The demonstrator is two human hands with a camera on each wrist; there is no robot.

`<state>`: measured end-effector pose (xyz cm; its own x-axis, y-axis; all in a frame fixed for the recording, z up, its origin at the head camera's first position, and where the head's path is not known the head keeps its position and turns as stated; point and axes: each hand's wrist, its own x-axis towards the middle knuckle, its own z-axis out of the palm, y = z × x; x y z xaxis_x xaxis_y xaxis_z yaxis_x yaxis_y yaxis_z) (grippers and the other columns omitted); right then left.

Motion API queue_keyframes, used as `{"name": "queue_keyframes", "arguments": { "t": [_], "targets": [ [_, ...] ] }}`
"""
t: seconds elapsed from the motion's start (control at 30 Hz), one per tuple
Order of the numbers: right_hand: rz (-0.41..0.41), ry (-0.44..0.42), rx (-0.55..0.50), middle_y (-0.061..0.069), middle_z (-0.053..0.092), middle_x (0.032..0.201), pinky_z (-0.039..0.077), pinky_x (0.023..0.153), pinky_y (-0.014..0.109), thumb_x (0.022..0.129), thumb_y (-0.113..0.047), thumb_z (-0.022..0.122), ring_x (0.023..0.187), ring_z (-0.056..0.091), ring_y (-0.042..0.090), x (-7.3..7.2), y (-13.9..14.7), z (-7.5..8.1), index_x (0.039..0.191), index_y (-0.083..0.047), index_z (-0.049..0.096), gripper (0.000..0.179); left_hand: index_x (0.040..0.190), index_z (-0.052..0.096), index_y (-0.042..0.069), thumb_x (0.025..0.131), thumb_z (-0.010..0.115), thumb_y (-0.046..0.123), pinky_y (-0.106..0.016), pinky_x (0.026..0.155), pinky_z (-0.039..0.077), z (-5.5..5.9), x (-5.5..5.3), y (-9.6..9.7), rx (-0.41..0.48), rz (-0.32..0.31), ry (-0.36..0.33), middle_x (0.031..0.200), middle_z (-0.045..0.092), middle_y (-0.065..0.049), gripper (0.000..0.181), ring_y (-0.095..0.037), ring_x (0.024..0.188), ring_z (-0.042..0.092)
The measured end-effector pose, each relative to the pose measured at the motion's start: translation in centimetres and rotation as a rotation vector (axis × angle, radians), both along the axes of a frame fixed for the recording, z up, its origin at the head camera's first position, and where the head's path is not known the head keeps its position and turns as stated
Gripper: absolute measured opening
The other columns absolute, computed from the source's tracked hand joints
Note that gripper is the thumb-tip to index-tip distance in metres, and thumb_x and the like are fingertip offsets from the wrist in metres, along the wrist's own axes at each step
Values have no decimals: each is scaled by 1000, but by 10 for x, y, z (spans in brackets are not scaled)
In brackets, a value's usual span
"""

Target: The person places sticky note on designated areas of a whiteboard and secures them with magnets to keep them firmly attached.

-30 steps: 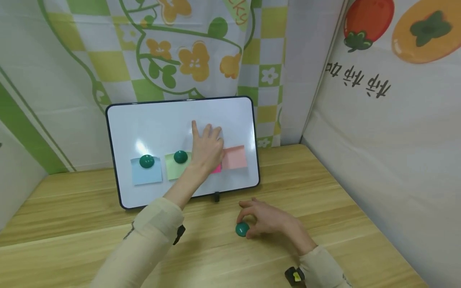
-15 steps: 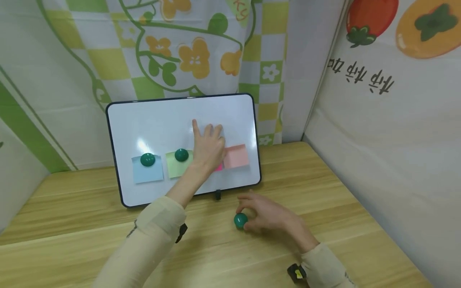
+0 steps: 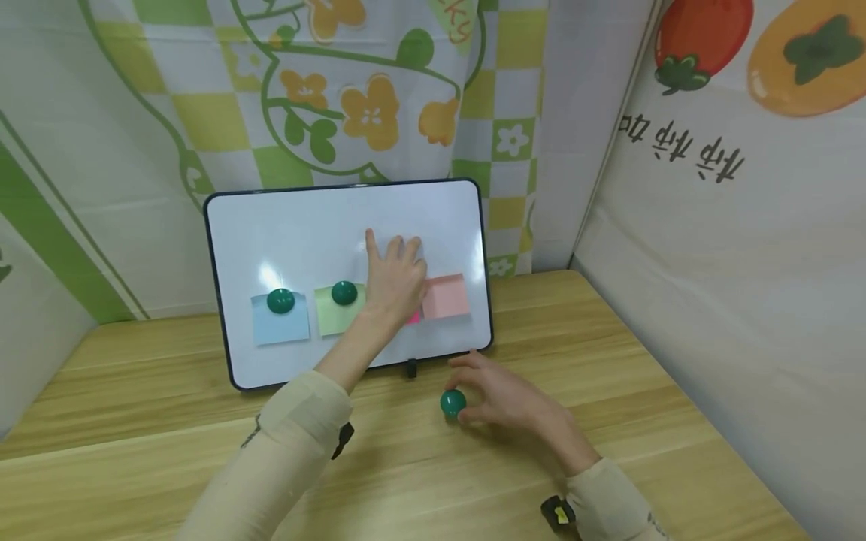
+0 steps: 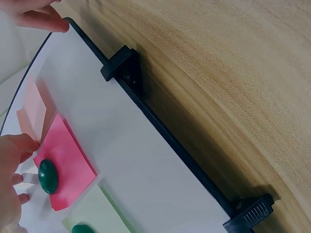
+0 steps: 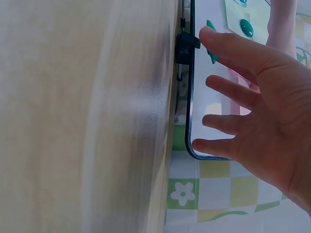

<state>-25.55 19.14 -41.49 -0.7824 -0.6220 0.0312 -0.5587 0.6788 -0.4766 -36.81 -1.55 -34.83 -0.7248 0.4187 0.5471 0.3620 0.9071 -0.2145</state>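
My left hand (image 3: 394,289) lies against the whiteboard (image 3: 304,233), fingers spread and straight. In the left wrist view, its thumb touches the edge of a salmon sticky note (image 4: 33,109), beside a hot-pink sticky note (image 4: 73,167) with a green round magnet (image 4: 48,176) on it. The head view mostly hides that pink note behind the hand. In front of the board, my right hand (image 3: 504,394) pinches another green magnet (image 3: 452,403) between thumb and index finger. Its remaining fingers are extended in the right wrist view.
A blue sticky note (image 3: 280,329) and a pale green one (image 3: 329,319) are on the board's left part, each under a green magnet. Black feet (image 4: 250,213) support the board on the wooden table (image 3: 433,481). A patterned curtain (image 3: 379,113) hangs behind.
My right hand has moved up and toward the board with the green magnet, which it holds more upright. The left hand stays in place on the whiteboard.
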Motion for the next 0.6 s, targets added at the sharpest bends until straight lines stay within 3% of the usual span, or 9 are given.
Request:
{"name": "queue_keyframes", "arguments": {
  "t": [0.2, 0.4, 0.6],
  "targets": [
    [-13, 147, -63, 17, 49, 146, 26, 118, 57, 79, -16, 83, 144, 30, 49, -4, -3, 2, 113, -10, 70, 37, 101, 76, 9, 87, 74, 30, -69, 113, 22, 0, 1, -1, 5, -7, -1, 139, 55, -10, 26, -35, 131, 48],
    [-14, 323, -139, 23, 55, 137, 33, 111, 64, 73, -8, 86, 138, 34, 56, -14, -4, 9, 106, -5, 70, 37, 102, 75, 11, 86, 74, 29, -69, 113, 23, 1, 1, -1, 1, -4, -8, 140, 55, -9, 24, -34, 131, 47],
    [-82, 352, -77, 18, 55, 140, 30, 115, 62, 72, -13, 88, 142, 31, 52, -25, -7, 24, 105, -7, 72, 37, 104, 75, 11, 88, 74, 28, -69, 113, 24, -1, 2, -3, 8, -10, -19, 141, 53, -9, 24, -35, 133, 46]
  ]
}}
